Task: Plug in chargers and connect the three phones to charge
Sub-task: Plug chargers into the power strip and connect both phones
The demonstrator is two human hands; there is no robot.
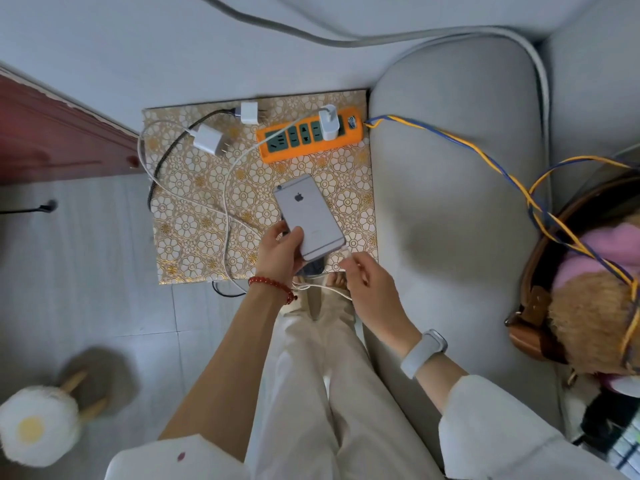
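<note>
My left hand (pixel 282 252) grips a silver phone (pixel 308 213), back side up, above a flower-patterned board (pixel 194 209). My right hand (pixel 367 282) pinches the end of a white cable (pixel 227 188) right at the phone's lower edge. That cable runs to a white charger (pixel 328 124) plugged into the orange power strip (pixel 311 135). Two more white chargers (pixel 207 138) (pixel 249 112) lie unplugged on the board, one with a black cable (pixel 162 157). A dark phone (pixel 311 268) shows partly under the silver one.
A grey sofa arm (pixel 457 202) borders the board on the right, with a yellow-blue cord (pixel 485 157) crossing it to a bag (pixel 540 306) of plush items. A red-brown door (pixel 52 133) stands at left. A fluffy egg-shaped item (pixel 38 424) lies on the floor.
</note>
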